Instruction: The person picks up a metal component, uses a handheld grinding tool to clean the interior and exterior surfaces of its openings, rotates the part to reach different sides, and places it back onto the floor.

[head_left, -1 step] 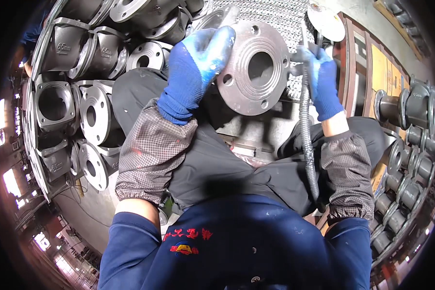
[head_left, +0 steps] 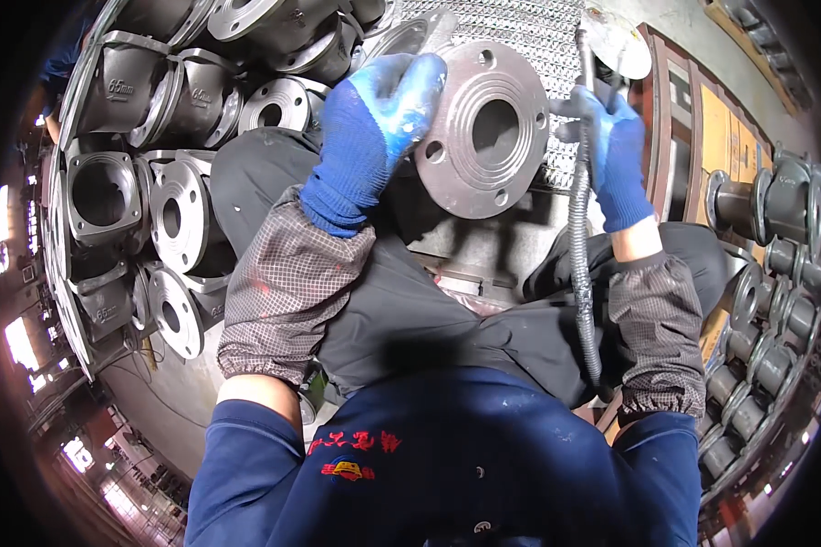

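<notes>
My left hand (head_left: 374,128), in a blue coated glove, is closed on the left side of a grey flanged metal casting (head_left: 449,150). Its round face, with grooved rings, a wide centre bore and bolt holes, is turned up toward me above a patterned metal surface (head_left: 556,55). Just right of the casting's rim, my right hand (head_left: 618,146) is closed round a dark hand tool (head_left: 575,109). A grey corrugated hose (head_left: 579,237) hangs down from that tool past my thigh. Glove and blur partly hide the tool, so its exact kind cannot be made out.
Similar grey castings (head_left: 178,219) are stacked close on my left. More flanged castings (head_left: 789,201) stand at the far right, beside a wooden frame with yellow-brown boards (head_left: 730,137). A round white disc (head_left: 618,44) lies beyond my right hand.
The casting has shifted slightly right and turned a little in my left hand. My right hand, with the tool and hose, has also moved slightly right.
</notes>
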Motion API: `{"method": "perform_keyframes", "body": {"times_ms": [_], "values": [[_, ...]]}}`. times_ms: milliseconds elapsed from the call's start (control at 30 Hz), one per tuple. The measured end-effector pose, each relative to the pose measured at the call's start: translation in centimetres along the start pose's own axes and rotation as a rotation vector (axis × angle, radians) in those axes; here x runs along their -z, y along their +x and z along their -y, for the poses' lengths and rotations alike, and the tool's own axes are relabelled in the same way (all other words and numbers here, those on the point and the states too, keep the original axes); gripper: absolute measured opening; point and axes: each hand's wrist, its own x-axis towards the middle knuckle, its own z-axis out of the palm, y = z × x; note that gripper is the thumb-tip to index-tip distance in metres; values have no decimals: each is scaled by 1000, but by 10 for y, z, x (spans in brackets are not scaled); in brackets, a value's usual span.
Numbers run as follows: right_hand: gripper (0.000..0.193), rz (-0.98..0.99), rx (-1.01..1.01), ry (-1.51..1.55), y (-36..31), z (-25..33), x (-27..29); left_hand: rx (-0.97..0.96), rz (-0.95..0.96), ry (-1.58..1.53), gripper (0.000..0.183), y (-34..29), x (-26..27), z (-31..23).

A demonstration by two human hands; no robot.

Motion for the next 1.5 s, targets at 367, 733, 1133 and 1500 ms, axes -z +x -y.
{"method": "perform_keyframes", "body": {"times_ms": [367,733,1133,1500], "values": [[31,-7,-96,81,-71,5,-16,-319,261,10,29,-12,-11,-1],[28,-226,-107,-2,-21,-61,55,-124,245,-19,44,-12,-22,145],[32,-238,-197,14,12,-46,59,260,256,-63,39,29,-63,57],[30,-168,-202,138,15,-41,55,444,195,-610,48,30,-65,58]]}}
